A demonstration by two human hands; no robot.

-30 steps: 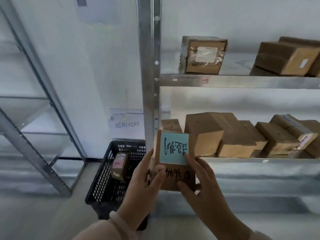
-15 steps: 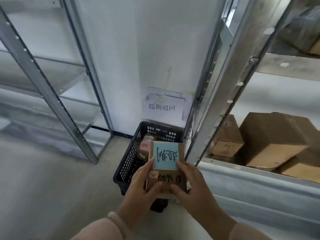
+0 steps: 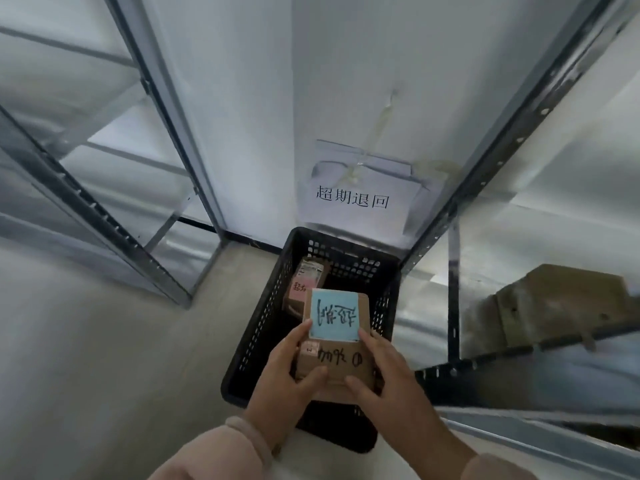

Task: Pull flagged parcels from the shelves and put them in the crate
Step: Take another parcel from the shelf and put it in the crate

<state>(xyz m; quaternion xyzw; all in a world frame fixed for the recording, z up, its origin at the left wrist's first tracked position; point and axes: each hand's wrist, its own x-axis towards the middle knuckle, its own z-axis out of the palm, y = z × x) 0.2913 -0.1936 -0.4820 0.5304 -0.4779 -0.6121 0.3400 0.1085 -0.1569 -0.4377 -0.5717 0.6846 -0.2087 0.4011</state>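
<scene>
While both hands carry it, the flagged parcel [image 3: 341, 362] sits over the near half of the crate [image 3: 258, 334], above its open top. I cannot tell whether its underside touches anything inside.

- Parcel: brown cardboard, top face towards the camera. A blue note [image 3: 334, 315] covers the far part of that face, and handwriting runs across both the note and the bare card below it.
- Left hand [image 3: 287, 372]: grasping the parcel's left edge, thumb laid on the top face near the close corner, fingers along the side.
- Right hand [image 3: 391, 379]: grasping the right edge the same way, thumb on top, fingers wrapped down the side.
- A pale sleeve cuff [image 3: 249, 441] shows at the left wrist.

Crate: black, perforated walls, standing on the floor [image 3: 86, 358] against the white wall [image 3: 277, 98]. Inside, at its far left, a second parcel [image 3: 306, 282] leans with a pink label [image 3: 298, 287] on it.

A paper sign [image 3: 353, 202] with printed characters is taped to the wall just above the crate.

I log metal shelving on each side. The right rack's upright [image 3: 485, 174] stands just beside the crate, with a blurred brown box [image 3: 554, 303] on its shelf. The left rack [image 3: 93, 209] stands well apart.
</scene>
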